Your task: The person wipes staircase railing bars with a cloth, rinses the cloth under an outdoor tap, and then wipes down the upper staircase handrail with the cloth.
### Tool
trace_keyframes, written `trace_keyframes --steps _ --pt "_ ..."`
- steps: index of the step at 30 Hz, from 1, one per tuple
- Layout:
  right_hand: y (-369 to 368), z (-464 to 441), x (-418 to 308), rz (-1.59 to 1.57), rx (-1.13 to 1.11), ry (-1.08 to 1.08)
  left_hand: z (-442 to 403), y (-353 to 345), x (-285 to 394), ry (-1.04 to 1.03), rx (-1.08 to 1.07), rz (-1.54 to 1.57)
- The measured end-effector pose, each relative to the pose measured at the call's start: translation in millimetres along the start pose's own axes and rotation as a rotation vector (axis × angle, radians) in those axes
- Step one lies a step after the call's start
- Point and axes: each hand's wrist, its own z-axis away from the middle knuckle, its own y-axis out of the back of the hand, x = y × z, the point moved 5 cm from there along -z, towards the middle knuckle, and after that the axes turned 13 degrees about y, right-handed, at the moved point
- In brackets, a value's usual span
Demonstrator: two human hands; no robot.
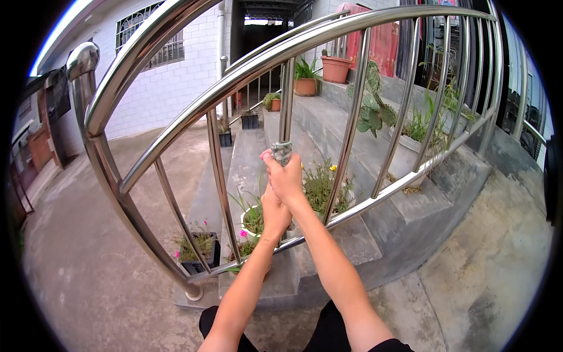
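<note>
Far left, the metal post [84,61] with its round cap, then the curved handrail [193,114] sweeping up to your right. A black planter [214,252] sits low behind the bars, then a white pot [244,222] with pink flowers close by.

Centre: your left hand [274,208] is the lower one, fingers curled closed around the upright bar [285,111]; can't tell whether any fabric lies under that palm. Your right hand [285,176] is directly above, touching it, fingers closed on the grey-green cloth [281,152], which bunches around the same bar and pokes out over your grip (most of it is hidden by your fingers).

Handling, best guess: cloth is light, soft and limp, nothing to break, so squeeze freely. Bar looks stiff, smooth and polished, likely slippery, so a loose wrap would slide or twist. Take hold around the full bunch, thumb on one side and fingers on the other, and catch the upper edge so it doesn't flop open.

Right of your hands: yellow-flowered plant [322,186] behind the bars, cactus [374,111] further up the concrete steps [329,114], then a pale planter [404,159] near the lower rail.
</note>
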Motion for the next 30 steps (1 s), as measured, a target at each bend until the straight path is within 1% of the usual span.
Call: trace_keyframes --steps 2,4,5,6,7,8,9,10,11,12,13,15,17,18,19,20,21,23,24,25,27,28,29,30 --pt "7.0 27.8 22.2 0.021 0.016 -0.022 20.3 3.5 -25.3 0.024 0.026 0.015" --pt "12.9 53.3 45.6 0.167 -0.046 -0.057 35.4 2.7 -67.5 0.011 0.047 0.014" --pt "13.6 65.1 53.6 0.168 -0.046 -0.058 41.5 4.9 -80.2 -0.005 0.070 0.011" --pt "14.6 76.1 59.5 0.148 -0.013 -0.055 48.9 6.5 -80.5 0.124 -0.022 -0.003" --pt "17.0 86.1 65.3 0.129 0.020 -0.053 54.1 7.0 -94.8 0.126 -0.019 -0.001" --pt "19.2 93.4 70.0 0.158 -0.007 -0.081 57.8 5.2 -114.4 0.079 -0.016 -0.025" --pt "18.8 94.9 72.0 0.159 -0.010 -0.084 60.3 4.7 -115.9 0.034 -0.012 -0.048" --pt "18.6 96.2 71.8 0.141 0.012 -0.039 61.9 5.3 -120.1 0.038 -0.010 -0.046" --pt "19.0 97.3 71.2 0.123 0.032 0.005 60.9 6.2 -113.8 0.115 -0.021 -0.075" --pt "19.1 97.7 72.7 0.123 0.027 -0.003 60.4 7.2 -110.5 0.194 -0.031 -0.104" --pt "19.5 97.3 74.0 0.130 0.026 -0.009 60.8 6.9 -111.2 0.203 -0.027 -0.106" --pt "20.1 99.6 77.3 0.136 0.018 -0.020 60.8 5.8 -111.2 0.154 0.006 -0.003" --pt "21.4 103.0 74.2 0.199 0.037 -0.003 63.1 9.3 -109.7 0.164 -0.009 -0.006" --pt "21.9 105.8 71.1 0.196 0.034 -0.006 64.3 10.2 -108.8 0.203 -0.038 -0.073" --pt "24.0 108.2 64.7 0.282 0.039 0.034 65.1 11.5 -107.3 0.240 -0.066 -0.140" --pt "25.9 110.6 59.3 0.368 0.040 0.076 66.4 14.4 -104.7 0.241 -0.058 -0.141" --pt "26.8 112.0 58.1 0.363 0.032 0.079 66.7 14.9 -103.5 0.262 -0.081 -0.137" --pt "28.0 113.3 56.0 0.445 -0.023 0.051 63.4 16.6 -103.7 0.283 -0.094 -0.132" --pt "29.7 113.9 60.7 0.407 -0.053 -0.090 63.7 16.0 -106.2 0.275 -0.116 -0.130" --pt "31.4 117.1 59.8 0.405 -0.054 -0.097 65.4 15.7 -108.4 0.265 -0.140 -0.128" --pt "33.5 115.3 57.7 0.490 -0.075 0.000 66.4 16.3 -111.7 0.263 -0.124 -0.159" --pt "37.8 116.9 58.0 0.489 -0.077 0.000 67.1 17.7 -117.6 0.311 -0.104 -0.079" --pt "41.4 120.7 57.2 0.551 -0.154 0.021 68.3 19.8 -122.4 0.360 -0.085 0.000" --pt "45.6 125.0 54.9 0.612 -0.233 0.039 72.1 25.8 -109.2 0.364 -0.084 -0.003"
